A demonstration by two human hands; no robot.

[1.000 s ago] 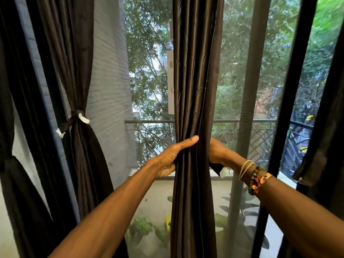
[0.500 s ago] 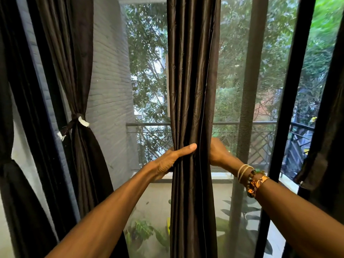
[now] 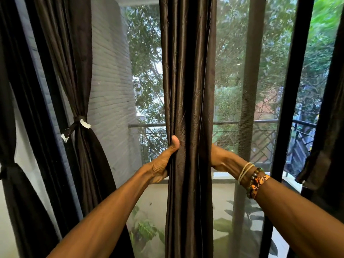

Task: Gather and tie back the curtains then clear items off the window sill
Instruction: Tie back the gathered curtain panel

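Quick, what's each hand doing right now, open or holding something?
Left hand: grips the curtain, thumb in front.
Right hand: at the curtain's other edge, fingers hidden behind it; cannot tell.

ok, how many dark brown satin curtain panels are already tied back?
2: the far-left panel, and the left-of-centre panel with a white-tipped tie. The centre panel is only gripped by left hand and right hand; right-edge panel is cropped, unclear.
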